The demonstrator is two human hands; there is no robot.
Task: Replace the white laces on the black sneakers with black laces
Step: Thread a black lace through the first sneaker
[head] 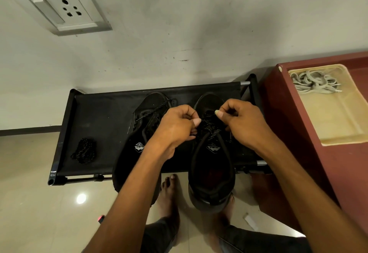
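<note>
Two black sneakers stand side by side on a black fabric rack [99,117], toes toward the wall. The left sneaker [143,125] carries a black speckled lace. Over the right sneaker [211,165], my left hand [175,129] and my right hand [245,123] each pinch a part of its black speckled lace [209,127] above the eyelets. A bundled spare black lace [84,150] lies on the rack at the left. The white laces [312,81] sit coiled in a cream tray [334,121].
The cream tray rests on a dark red cabinet [298,133] right of the rack. A wall with a socket plate [61,7] stands behind. My bare feet [169,193] are on the tiled floor below the rack's front edge.
</note>
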